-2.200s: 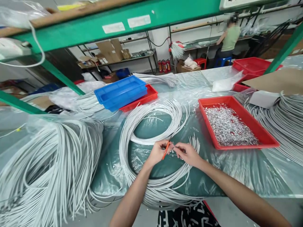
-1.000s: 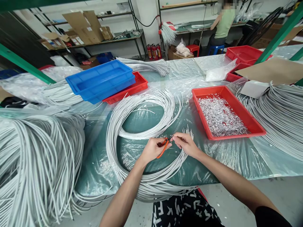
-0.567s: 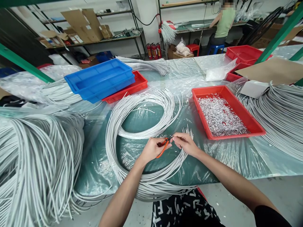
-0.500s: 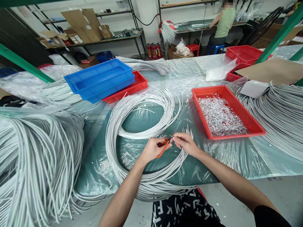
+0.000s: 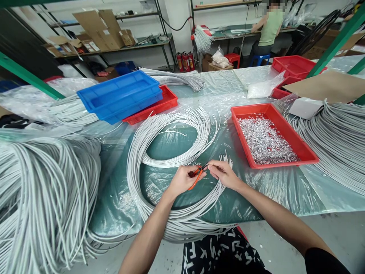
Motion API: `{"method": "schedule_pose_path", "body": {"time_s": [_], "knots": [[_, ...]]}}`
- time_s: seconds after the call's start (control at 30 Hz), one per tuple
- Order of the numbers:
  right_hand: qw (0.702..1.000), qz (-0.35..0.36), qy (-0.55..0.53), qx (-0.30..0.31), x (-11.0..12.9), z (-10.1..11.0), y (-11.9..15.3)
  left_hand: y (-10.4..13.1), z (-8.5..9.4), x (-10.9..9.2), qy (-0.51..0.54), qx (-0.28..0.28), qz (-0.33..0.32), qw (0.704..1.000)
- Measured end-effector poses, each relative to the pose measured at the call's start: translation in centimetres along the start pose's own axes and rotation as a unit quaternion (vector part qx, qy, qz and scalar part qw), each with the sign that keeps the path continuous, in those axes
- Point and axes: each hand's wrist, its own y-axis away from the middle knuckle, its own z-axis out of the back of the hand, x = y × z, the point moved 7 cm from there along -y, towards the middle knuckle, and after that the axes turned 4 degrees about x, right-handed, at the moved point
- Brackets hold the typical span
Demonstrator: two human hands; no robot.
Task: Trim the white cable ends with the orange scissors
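My left hand (image 5: 184,179) is wrapped round orange-handled pliers or cutters (image 5: 194,182), whose dark jaws point right. Facing those jaws, the fingertips of my right hand (image 5: 224,173) pinch together close to the tool's tip. What they hold is too small to make out; it may be a cable end. Below and around both hands lies a coil of grey-white cables (image 5: 134,171), and its cut ends (image 5: 226,158) fan out just behind my right hand. To the right stands a red tray (image 5: 251,161) holding many small shiny metal pieces (image 5: 265,139).
A thick cable bundle (image 5: 51,182) hangs over the table's left side; more cables (image 5: 336,140) lie at the right. Blue trays (image 5: 119,95) rest on a red tray (image 5: 171,98) at the back left. Beyond the table, a person (image 5: 270,28) sits on a blue stool (image 5: 260,59).
Both hands stay almost in place, still close together at the tool's tip. The cutters have tilted very slightly; the rest looks the same.
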Motion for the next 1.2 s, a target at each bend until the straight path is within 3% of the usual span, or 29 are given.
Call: {"method": "schedule_pose_path", "body": {"time_s": [0.67,0.97,1.2], "knots": [[1.000,-0.008,-0.010,0.002,0.2,0.3,-0.3,0.1,0.0,0.3,-0.023,0.015,0.009,1.000],[0.992,0.046,0.090,-0.073,2.0,1.0,0.6,0.2,-0.5,0.4,0.016,0.043,0.003,0.999],[0.967,0.096,0.196,-0.134,3.7,0.7,1.4,0.2,-0.8,0.5,0.017,0.052,0.020,0.998]]}}
